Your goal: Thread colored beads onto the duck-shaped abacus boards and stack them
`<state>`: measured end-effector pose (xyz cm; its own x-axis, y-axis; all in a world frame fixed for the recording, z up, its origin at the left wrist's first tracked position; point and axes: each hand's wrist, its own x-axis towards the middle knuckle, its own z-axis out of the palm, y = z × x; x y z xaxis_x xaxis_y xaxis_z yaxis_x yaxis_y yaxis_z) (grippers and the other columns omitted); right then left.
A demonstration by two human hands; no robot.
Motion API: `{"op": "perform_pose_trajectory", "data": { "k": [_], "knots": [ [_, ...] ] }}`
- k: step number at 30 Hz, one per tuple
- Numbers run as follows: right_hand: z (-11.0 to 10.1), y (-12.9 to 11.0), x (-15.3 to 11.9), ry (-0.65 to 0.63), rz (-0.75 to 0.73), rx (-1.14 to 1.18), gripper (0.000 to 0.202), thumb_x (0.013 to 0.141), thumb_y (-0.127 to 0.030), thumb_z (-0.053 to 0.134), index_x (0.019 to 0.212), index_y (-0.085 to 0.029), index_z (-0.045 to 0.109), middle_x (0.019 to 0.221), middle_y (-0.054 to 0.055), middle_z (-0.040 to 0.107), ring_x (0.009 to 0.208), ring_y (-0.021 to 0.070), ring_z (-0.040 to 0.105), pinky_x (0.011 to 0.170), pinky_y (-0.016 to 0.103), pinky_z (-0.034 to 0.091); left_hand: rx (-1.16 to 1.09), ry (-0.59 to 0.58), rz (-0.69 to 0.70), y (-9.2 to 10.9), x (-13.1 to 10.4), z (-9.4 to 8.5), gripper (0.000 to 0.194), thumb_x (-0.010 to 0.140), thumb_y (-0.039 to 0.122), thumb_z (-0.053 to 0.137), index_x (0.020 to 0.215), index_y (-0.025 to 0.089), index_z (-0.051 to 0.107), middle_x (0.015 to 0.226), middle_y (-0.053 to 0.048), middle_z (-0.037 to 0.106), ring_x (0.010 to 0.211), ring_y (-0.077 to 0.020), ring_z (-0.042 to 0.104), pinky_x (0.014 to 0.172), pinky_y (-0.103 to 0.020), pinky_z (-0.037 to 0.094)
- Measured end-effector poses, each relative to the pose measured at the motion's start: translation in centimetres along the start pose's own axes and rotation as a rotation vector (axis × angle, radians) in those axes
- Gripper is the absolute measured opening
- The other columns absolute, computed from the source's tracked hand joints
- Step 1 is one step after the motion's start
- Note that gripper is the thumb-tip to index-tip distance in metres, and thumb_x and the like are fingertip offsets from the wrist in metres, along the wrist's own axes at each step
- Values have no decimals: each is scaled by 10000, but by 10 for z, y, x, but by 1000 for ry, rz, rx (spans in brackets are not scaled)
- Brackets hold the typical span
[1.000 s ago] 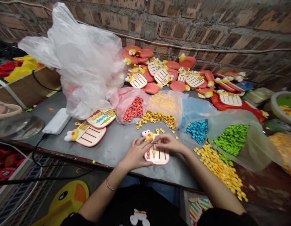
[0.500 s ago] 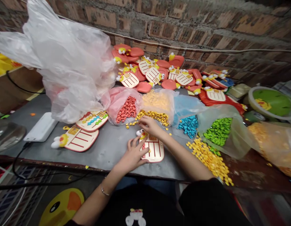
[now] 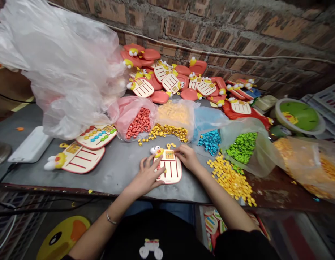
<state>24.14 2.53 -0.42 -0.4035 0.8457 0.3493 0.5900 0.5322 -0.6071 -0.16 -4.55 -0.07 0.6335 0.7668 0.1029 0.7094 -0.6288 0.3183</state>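
Observation:
A cream, red-rimmed toy board (image 3: 171, 174) with slots, a yellow beak and bulging white eyes lies flat in front of me. My left hand (image 3: 147, 177) holds it at its left side, fingers spread over the face and thumb by the lower edge. Red beads (image 3: 158, 167) sit in the leftmost slot, partly under my fingers; a small yellow bead (image 3: 165, 170) shows beside my fingertip. At the board's upper right edge, my right hand (image 3: 188, 157) has its fingertips pinched together; whatever is between them is hidden. Golden-yellow beads (image 3: 170, 130) spill from a bag just beyond.
Bags of red beads (image 3: 140, 122), blue beads (image 3: 210, 142) and green beads (image 3: 241, 148) stand behind. Loose yellow pieces (image 3: 232, 180) lie at right. Two more boards (image 3: 84, 159), a white power bank (image 3: 30, 146) and plastic bags (image 3: 72, 61) are at left. More boards pile against the brick wall.
My right hand has come back from the golden-yellow beads to the board's upper right edge, uncovering the board's top. My left hand stays on the board. The view has shifted slightly.

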Motion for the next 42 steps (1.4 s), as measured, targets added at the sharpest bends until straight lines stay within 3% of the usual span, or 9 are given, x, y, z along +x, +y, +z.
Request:
{"op": "perform_pose_trajectory", "data": {
  "k": [6,11,14,18,21,26,32,37,42],
  "knots": [
    [-6,-2,-4,-49,-41,-57,183,944,-231,518,1021,-206,682,909,83,708,840,223,615,769,360,481,-29,39,16,6,-4,7,214,883,320,613,1090,289,654,1604,-80,169,1413,-417,169,1054,-625,215],
    [-10,-5,-20,-126,27,97,285,900,-251,603,1181,-211,628,916,70,718,797,209,649,742,341,503,-22,34,-11,4,-4,11,311,883,400,606,1151,241,588,1577,-117,252,1421,-367,190,1070,-606,211],
    [-7,-3,-31,-77,96,191,321,872,-300,655,1182,-220,632,868,52,723,756,206,667,741,349,515,-39,26,-30,2,-2,9,370,859,421,630,1151,208,549,1553,-137,307,1407,-344,235,1063,-583,229],
    [2,0,-32,20,162,249,314,851,-324,679,1149,-227,655,947,70,730,827,231,684,767,372,527,-83,1,-54,2,0,3,390,846,404,646,1164,207,533,1546,-123,329,1345,-332,334,1056,-550,240],
    [13,-5,-22,11,145,264,280,857,-301,668,1127,-227,665,942,70,726,824,224,682,756,363,531,-89,-25,-59,2,1,-1,482,848,405,647,1263,215,492,1542,-114,339,1313,-324,370,1070,-543,212],
    [31,-20,-1,-37,40,253,168,839,-257,677,1001,-214,693,937,73,719,844,211,663,755,338,517,-90,-52,-85,-1,6,-9,785,803,467,688,1440,190,322,1388,-159,511,1283,-320,412,1064,-539,206],
    [23,-22,1,-131,-31,264,110,859,-251,635,933,-199,698,876,66,713,809,196,642,732,316,495,-136,-48,-71,-10,11,-13,949,694,584,738,1461,216,318,1349,-130,536,1205,-322,468,1050,-498,238],
    [6,-13,16,-265,-15,269,131,866,-292,623,861,-183,694,773,44,686,709,170,620,638,269,474,-137,-48,-16,-13,9,-10,890,734,598,689,1468,244,332,1431,-119,476,1243,-327,427,1059,-498,207],
    [24,-7,74,-76,-13,108,128,893,-201,575,943,-182,690,910,63,682,814,186,616,736,304,484,-96,-28,14,-13,9,-9,777,736,595,679,1394,255,445,1453,-95,453,1245,-326,413,1062,-532,198]
  ]
}}
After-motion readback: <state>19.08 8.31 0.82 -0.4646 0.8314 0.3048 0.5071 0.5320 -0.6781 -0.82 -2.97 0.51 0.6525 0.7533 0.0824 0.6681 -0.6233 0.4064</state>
